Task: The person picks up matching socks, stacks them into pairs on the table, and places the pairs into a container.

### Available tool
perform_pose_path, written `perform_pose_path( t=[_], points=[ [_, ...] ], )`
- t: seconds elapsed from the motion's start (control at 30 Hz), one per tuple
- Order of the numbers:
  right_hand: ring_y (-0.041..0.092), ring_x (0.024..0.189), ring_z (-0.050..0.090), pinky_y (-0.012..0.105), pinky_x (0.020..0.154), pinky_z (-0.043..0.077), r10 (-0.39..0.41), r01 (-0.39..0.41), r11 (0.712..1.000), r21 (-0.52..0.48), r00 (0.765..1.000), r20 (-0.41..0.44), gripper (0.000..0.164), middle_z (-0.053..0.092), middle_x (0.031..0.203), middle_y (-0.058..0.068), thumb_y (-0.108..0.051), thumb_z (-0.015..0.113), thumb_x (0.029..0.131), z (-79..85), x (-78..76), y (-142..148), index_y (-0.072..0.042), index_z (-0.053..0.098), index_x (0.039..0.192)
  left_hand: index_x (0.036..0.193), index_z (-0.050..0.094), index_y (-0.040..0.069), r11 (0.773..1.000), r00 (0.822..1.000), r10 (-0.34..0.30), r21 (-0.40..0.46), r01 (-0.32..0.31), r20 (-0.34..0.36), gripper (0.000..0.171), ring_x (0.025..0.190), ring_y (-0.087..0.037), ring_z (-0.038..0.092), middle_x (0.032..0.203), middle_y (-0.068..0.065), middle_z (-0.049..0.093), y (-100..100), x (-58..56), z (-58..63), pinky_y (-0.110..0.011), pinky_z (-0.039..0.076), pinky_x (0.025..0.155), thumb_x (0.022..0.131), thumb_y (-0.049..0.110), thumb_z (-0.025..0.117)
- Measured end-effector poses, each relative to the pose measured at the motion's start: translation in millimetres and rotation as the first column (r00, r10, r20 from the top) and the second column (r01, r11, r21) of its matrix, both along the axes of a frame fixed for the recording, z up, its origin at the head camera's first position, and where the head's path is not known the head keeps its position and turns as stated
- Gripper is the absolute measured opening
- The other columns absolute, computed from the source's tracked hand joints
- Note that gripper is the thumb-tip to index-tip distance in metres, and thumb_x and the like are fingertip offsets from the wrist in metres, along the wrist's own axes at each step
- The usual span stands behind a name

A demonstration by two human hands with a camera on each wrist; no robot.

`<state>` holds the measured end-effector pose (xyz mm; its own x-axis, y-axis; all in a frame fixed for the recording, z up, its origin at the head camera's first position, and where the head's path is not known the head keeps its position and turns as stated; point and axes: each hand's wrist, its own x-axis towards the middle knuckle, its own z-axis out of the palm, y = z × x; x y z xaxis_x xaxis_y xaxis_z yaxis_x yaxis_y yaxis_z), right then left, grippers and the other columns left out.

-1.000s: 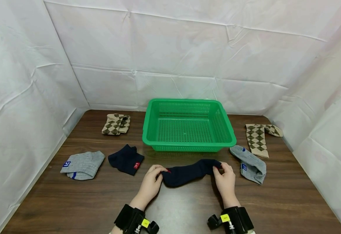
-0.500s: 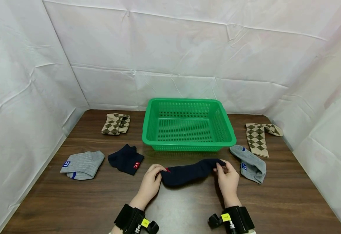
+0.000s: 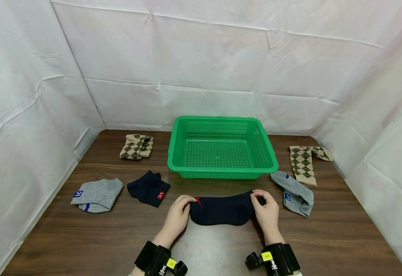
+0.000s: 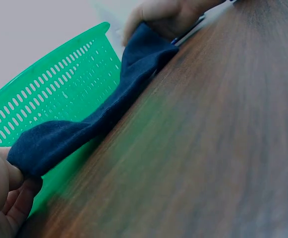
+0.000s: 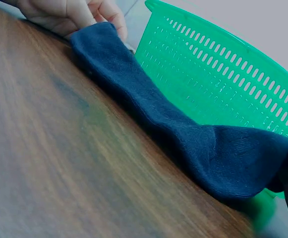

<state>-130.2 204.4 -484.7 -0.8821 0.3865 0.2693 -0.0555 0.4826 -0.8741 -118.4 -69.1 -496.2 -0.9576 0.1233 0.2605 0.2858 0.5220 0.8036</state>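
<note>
A navy sock with a red patch at its left end stretches sideways low over the table in front of the basket. My left hand pinches its left end between thumb and fingers. At the other end, my right hand pinches the fabric, with a bit of red showing by the fingers. The left wrist view shows the sock sagging and twisting between both hands. Seen from the right wrist, the sock runs along the table, and the right hand is mostly hidden in shadow at the frame's edge.
Behind the sock stands a green plastic basket. To the left lie a folded navy sock, a grey sock and an argyle sock. Another grey sock and argyle sock lie right. White sheeting surrounds the table.
My right hand shifts slightly right, then back left, regripping its end of the sock. The sock's right half turns and drops lower toward me, lying straighter. My left hand stays nearly still.
</note>
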Motion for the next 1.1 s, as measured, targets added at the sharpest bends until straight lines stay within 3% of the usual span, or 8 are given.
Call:
perform_pose_path(
  t=[0.13,0.27,0.43,0.6,0.73,0.9,1.1],
  points=[
    [0.025,0.104,0.056,0.019,0.090,0.035,0.029,-0.028,0.999,0.046,0.999,-0.024,0.006,0.064,0.110,0.014,-0.001,0.070,0.081,-2.3,-0.5,0.0,0.003,0.067,0.084,0.111,0.066,0.015,0.999,0.999,-0.011,0.030,0.010,0.031,0.025,0.106,-0.018,0.060,0.110,0.001,0.062,0.0,0.8,0.1,-0.035,0.050,0.086,0.097,0.004,0.049],
    [0.029,0.107,0.054,0.017,0.088,0.034,0.039,-0.035,0.997,0.064,0.998,-0.056,0.005,0.061,0.113,0.016,0.003,0.071,0.079,-3.2,-0.1,0.0,0.002,0.067,0.082,0.113,0.067,0.016,0.997,0.998,-0.025,0.069,0.021,0.060,0.022,0.098,-0.013,0.060,0.109,0.004,0.062,0.1,0.8,-0.5,-0.030,0.049,0.083,0.098,0.015,0.051],
    [0.032,0.105,0.054,0.011,0.087,0.032,0.044,-0.038,0.996,0.079,0.996,-0.081,0.005,0.061,0.110,0.018,0.003,0.070,0.079,-3.2,-0.2,0.7,0.004,0.066,0.081,0.111,0.068,0.012,0.997,0.999,-0.046,0.055,0.046,-0.001,0.023,0.074,-0.004,0.050,0.101,0.004,0.062,0.8,0.8,-1.5,-0.021,0.046,0.065,0.090,0.007,0.061],
    [0.030,0.103,0.055,0.013,0.088,0.032,0.021,-0.017,0.998,0.067,0.998,-0.066,0.003,0.061,0.107,0.017,0.005,0.068,0.081,-2.4,-0.4,0.7,0.004,0.066,0.079,0.107,0.069,0.012,0.999,0.998,-0.013,0.039,0.015,-0.056,0.026,0.063,-0.002,0.040,0.092,0.002,0.062,1.2,0.9,-1.4,-0.020,0.039,0.057,0.086,-0.001,0.062],
    [0.032,0.102,0.055,0.024,0.089,0.036,0.002,0.000,0.998,0.063,0.999,-0.042,0.006,0.060,0.104,0.017,0.008,0.066,0.079,-1.6,-0.3,0.2,0.003,0.067,0.080,0.106,0.068,0.012,0.998,0.996,0.048,0.052,-0.044,-0.074,0.022,0.065,-0.004,0.042,0.097,0.000,0.062,0.8,-0.2,-1.3,-0.020,0.040,0.058,0.088,0.000,0.062],
    [0.034,0.102,0.055,0.042,0.089,0.040,0.005,-0.006,0.992,0.123,1.000,0.008,0.007,0.059,0.104,0.017,0.006,0.066,0.080,-1.4,0.6,-0.1,0.003,0.070,0.086,0.103,0.068,0.006,0.984,0.993,0.102,0.149,-0.092,-0.061,0.016,0.077,-0.010,0.052,0.106,-0.006,0.058,1.2,-1.5,0.0,-0.022,0.047,0.066,0.090,0.001,0.060],
    [0.033,0.103,0.056,0.044,0.088,0.041,0.018,-0.021,0.987,0.158,1.000,0.024,0.011,0.058,0.105,0.016,0.004,0.064,0.082,-1.7,0.7,-1.0,0.003,0.071,0.090,0.096,0.069,0.003,0.970,0.995,0.097,0.226,-0.086,-0.037,0.011,0.079,-0.013,0.056,0.107,-0.009,0.058,2.8,-2.2,-0.7,-0.022,0.050,0.069,0.086,0.001,0.067]
  ],
)
